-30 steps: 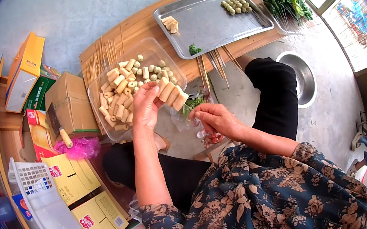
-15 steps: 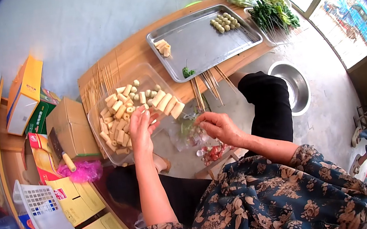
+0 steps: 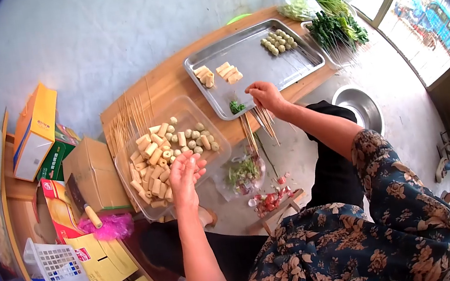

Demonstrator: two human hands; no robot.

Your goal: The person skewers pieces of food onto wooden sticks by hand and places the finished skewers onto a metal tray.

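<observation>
My right hand [image 3: 266,99] reaches over the near edge of the metal tray [image 3: 250,51], its fingers pinched on the end of a skewer. On that skewer, pale tube-shaped food rolls [image 3: 229,72] are over the tray, beside another bunch of rolls [image 3: 204,76]; I cannot tell whether they touch the tray. My left hand [image 3: 186,176] is palm up with loosely bent, parted fingers and nothing in it. It is at the near edge of a clear plastic tub [image 3: 226,154], which holds loose rolls [image 3: 151,171] and greenish balls [image 3: 199,127].
Skewered greenish balls [image 3: 278,42] and a green herb bunch [image 3: 237,106] lie on the tray. Bare sticks [image 3: 129,119] rest on the wooden table [image 3: 162,80]. Leafy greens [image 3: 338,27] stand at the far end. A metal basin [image 3: 367,109] is on the floor; a knife [image 3: 86,206] leans by a cardboard box [image 3: 94,170].
My right hand has carried the skewer of rolls away from the tub to over the tray. My left hand has drawn slightly back toward me, apart from the rolls.
</observation>
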